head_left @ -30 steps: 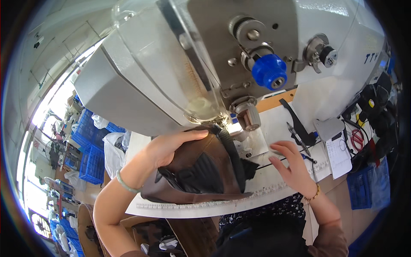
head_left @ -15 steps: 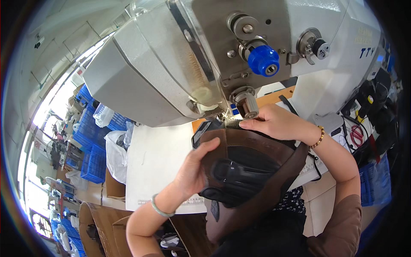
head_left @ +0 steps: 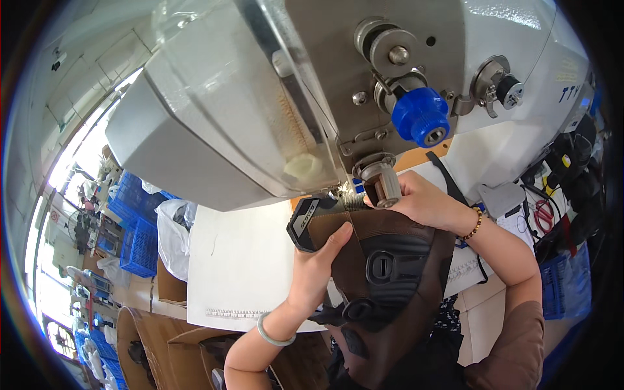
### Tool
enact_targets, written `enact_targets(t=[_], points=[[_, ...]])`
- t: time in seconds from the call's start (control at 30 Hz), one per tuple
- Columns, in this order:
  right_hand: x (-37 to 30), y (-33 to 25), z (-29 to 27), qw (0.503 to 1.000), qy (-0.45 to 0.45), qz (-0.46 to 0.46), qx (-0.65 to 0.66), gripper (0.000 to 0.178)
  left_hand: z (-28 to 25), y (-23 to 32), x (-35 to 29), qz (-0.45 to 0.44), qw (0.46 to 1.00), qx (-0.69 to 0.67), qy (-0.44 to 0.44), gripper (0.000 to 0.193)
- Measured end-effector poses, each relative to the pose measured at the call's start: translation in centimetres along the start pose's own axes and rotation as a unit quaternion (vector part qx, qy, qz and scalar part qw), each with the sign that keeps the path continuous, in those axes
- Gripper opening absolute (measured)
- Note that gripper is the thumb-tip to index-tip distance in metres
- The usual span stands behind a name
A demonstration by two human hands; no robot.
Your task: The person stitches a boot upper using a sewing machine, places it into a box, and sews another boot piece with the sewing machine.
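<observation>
A brown leather-like workpiece [head_left: 416, 305] with a ribbed black moulded panel [head_left: 396, 260] lies in front of a large grey sewing machine [head_left: 214, 130]. Its far edge is under the machine's needle area [head_left: 348, 192], where a light shines. My left hand [head_left: 318, 266] grips the left side of the piece, thumb on top along a seam and fingers hidden beneath. A black tab with a pale label [head_left: 304, 224] sticks out above that hand. Beside the needle area, my right hand [head_left: 419, 205] is closed on the far edge, its fingertips partly hidden by a metal cylinder [head_left: 380, 182].
A blue tension knob [head_left: 421, 117] juts from the machine head above my hands. The white work table [head_left: 234, 266] has a ruler strip [head_left: 237, 313] along its near edge. Blue crates [head_left: 138, 247] and cardboard boxes [head_left: 153, 354] stand left; red scissors [head_left: 543, 214] lie right.
The workpiece has turned and flattened, showing more of its moulded panel and the black tab. My left hand has moved right with it. The machine appears closer in view.
</observation>
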State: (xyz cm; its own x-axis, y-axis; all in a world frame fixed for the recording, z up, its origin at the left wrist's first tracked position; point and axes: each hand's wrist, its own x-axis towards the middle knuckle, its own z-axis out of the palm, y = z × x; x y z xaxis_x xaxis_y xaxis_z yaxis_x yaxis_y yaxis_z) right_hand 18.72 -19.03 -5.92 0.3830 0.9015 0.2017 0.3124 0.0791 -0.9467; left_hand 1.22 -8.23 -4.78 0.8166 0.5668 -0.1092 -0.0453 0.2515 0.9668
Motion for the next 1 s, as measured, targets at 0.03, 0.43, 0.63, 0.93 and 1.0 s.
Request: enact_targets(t=[0.03,0.43,0.63,0.93,1.0], points=[[0.0,0.2,0.0,1.0,-0.003,-0.002,0.005,0.041,0.1,-0.2,0.0,0.025,1.0,0.011,0.009,0.017],[-0.1,-0.3,0.6,0.998,0.064,-0.025,-0.012,0.037,-0.2,-0.6,0.5,0.031,0.999,-0.034,-0.002,0.016],[0.3,-0.2,0.6,0.991,0.097,-0.065,-0.064,0.034,-0.5,0.1,1.0,0.004,1.0,-0.03,-0.001,0.016],[0.3,-0.9,0.5,0.996,0.081,-0.042,-0.001,0.034,-0.7,0.8,1.5,-0.033,0.998,-0.047,-0.001,0.018],[0.4,-1.0,0.5,0.997,0.078,-0.017,-0.008,0.034,-0.8,0.8,1.6,-0.05,0.997,-0.05,0.009,0.02]])
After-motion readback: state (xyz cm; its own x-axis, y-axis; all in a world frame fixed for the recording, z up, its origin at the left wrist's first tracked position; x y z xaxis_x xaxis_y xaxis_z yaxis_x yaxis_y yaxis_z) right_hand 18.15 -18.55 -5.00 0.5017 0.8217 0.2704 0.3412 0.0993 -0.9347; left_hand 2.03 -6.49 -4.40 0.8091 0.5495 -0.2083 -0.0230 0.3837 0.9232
